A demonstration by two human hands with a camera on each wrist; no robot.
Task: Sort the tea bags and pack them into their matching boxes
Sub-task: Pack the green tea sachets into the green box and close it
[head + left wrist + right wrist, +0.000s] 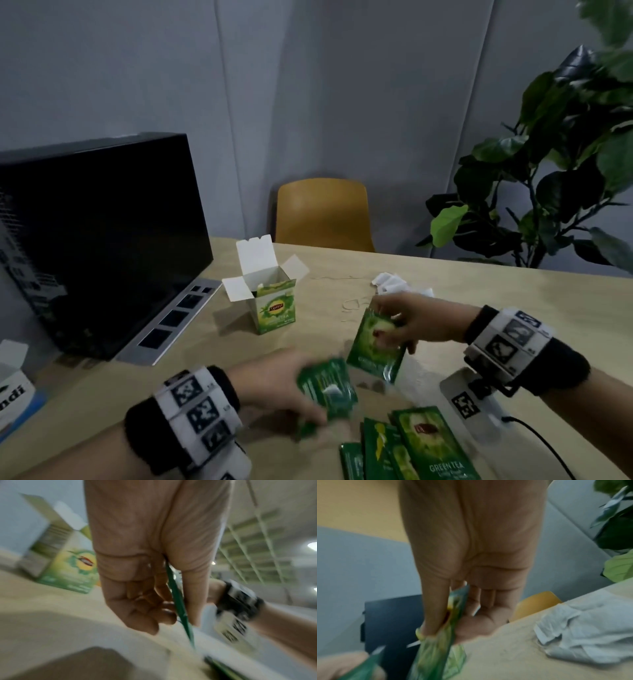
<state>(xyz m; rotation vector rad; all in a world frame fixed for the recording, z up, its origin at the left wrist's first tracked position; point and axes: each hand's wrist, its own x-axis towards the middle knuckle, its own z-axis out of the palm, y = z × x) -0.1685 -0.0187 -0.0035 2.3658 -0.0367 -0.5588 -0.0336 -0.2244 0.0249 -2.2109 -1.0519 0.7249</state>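
An open green tea box (272,301) stands upright mid-table, flaps up; it shows blurred in the left wrist view too, as the same box (68,566). My left hand (284,383) pinches a green tea sachet (327,387) just above the table; in its wrist view the sachet (178,601) is edge-on between thumb and fingers. My right hand (400,318) holds another green sachet (375,342) hanging down, seen close as the sachet (440,642). Several green sachets (421,445) lie near the front edge.
A black monitor box (102,240) lies at the left with a white carton (13,387) beside it. Plain white tea bags (394,284) and loose strings sit behind my right hand. A yellow chair (323,216) and a plant (565,164) stand beyond the table.
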